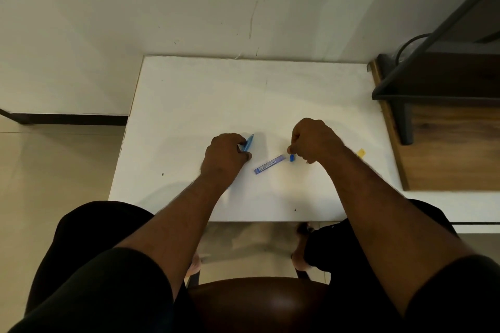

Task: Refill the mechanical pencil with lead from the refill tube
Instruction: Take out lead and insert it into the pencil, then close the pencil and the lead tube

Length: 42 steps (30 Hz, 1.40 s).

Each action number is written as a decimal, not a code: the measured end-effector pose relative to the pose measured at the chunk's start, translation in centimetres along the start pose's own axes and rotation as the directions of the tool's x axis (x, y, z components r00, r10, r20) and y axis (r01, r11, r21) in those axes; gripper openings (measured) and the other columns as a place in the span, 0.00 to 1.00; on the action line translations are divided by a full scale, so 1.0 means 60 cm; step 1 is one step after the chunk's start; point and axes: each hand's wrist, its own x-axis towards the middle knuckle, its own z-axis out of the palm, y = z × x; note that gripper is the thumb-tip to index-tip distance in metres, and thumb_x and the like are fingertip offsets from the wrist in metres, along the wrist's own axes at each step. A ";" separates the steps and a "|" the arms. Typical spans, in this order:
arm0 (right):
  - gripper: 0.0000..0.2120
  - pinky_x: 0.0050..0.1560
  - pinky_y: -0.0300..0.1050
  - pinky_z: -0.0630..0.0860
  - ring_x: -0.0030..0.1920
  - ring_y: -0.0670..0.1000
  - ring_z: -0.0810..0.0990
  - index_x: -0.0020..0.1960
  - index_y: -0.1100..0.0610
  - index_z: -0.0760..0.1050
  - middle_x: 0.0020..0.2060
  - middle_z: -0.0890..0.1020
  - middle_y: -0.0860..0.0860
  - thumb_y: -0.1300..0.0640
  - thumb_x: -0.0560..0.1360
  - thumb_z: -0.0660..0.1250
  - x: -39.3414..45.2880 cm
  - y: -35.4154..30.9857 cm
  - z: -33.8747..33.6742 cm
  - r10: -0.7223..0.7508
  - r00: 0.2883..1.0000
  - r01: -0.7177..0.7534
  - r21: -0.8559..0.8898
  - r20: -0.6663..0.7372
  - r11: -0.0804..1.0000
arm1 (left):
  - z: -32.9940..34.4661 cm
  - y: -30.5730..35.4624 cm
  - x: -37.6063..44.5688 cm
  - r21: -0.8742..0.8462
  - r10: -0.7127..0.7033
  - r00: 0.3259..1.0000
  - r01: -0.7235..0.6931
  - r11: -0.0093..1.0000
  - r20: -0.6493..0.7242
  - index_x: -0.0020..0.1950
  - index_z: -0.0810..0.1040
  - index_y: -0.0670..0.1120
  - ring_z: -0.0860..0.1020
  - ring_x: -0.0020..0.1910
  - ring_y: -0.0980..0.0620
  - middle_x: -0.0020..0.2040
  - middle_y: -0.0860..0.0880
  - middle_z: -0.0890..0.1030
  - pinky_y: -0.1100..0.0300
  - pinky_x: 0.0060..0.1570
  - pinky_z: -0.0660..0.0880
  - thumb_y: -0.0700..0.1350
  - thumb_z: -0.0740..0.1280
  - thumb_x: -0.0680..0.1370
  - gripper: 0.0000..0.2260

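- Head view: the blue mechanical pencil (pixel 248 143) is clamped in the left hand (pixel 226 157), low over the white surface (pixel 189 105).
- The refill tube (pixel 269 164) lies flat between the hands.
- A small blue cap (pixel 291 157) is pinched by the right hand (pixel 313 140), just beside the tube's open end.

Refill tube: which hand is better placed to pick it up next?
Right, probably. The right hand is beside the tube's open end, near its blue cap, and its fingers look unoccupied. The left hand is closed on the pencil.
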 end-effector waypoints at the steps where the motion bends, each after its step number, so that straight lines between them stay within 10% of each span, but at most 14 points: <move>1: 0.11 0.46 0.56 0.83 0.39 0.61 0.84 0.42 0.62 0.78 0.40 0.83 0.60 0.58 0.65 0.77 -0.002 0.000 0.002 0.014 1.000 -0.013 -0.022 0.019 1.000 | 0.001 -0.001 0.000 0.000 -0.003 1.000 0.003 1.000 -0.002 0.58 0.79 0.45 0.78 0.49 0.49 0.51 0.45 0.82 0.62 0.46 0.69 0.45 0.72 0.72 0.16; 6: 0.14 0.47 0.51 0.81 0.43 0.60 0.82 0.45 0.58 0.75 0.43 0.80 0.56 0.58 0.64 0.77 -0.012 -0.006 0.012 -0.022 1.000 0.024 -0.143 0.018 0.989 | 0.010 -0.003 -0.007 0.065 0.053 0.997 -0.050 0.997 -0.047 0.64 0.75 0.46 0.75 0.53 0.46 0.54 0.45 0.78 0.59 0.50 0.69 0.49 0.72 0.73 0.21; 14: 0.10 0.41 0.44 0.71 0.48 0.61 0.80 0.48 0.59 0.77 0.48 0.80 0.57 0.68 0.69 0.63 -0.005 0.003 0.031 -0.105 0.984 0.072 -0.216 -0.145 0.974 | 0.054 0.029 -0.036 0.386 0.442 0.896 -0.393 0.834 -0.042 0.39 0.79 0.43 0.76 0.36 0.44 0.36 0.44 0.78 0.56 0.33 0.67 0.54 0.67 0.74 0.14; 22: 0.04 0.39 0.54 0.83 0.36 0.60 0.84 0.38 0.63 0.78 0.35 0.83 0.59 0.70 0.65 0.70 0.001 0.000 0.013 -0.055 0.996 0.079 0.431 -0.069 0.899 | 0.054 0.025 -0.031 0.348 0.337 0.938 -0.291 0.891 -0.079 0.40 0.79 0.43 0.78 0.38 0.44 0.38 0.44 0.80 0.55 0.36 0.69 0.50 0.66 0.76 0.11; 29: 0.07 0.47 0.48 0.82 0.41 0.54 0.82 0.46 0.61 0.80 0.39 0.83 0.57 0.69 0.70 0.71 -0.028 -0.029 -0.018 -0.062 0.971 0.238 0.918 -0.230 0.316 | 0.008 0.049 -0.028 -0.349 0.104 0.962 -0.190 0.918 -0.251 0.50 0.80 0.47 0.74 0.33 0.57 0.38 0.52 0.80 0.66 0.38 0.72 0.45 0.73 0.72 0.08; 42: 0.06 0.49 0.52 0.82 0.42 0.58 0.84 0.43 0.62 0.80 0.39 0.83 0.60 0.70 0.69 0.72 -0.035 -0.034 -0.020 -0.178 0.957 0.262 0.947 -0.230 0.185 | -0.009 0.064 -0.029 -0.495 0.094 0.972 -0.191 0.847 -0.214 0.48 0.84 0.45 0.75 0.32 0.66 0.37 0.56 0.81 0.76 0.37 0.68 0.41 0.73 0.71 0.07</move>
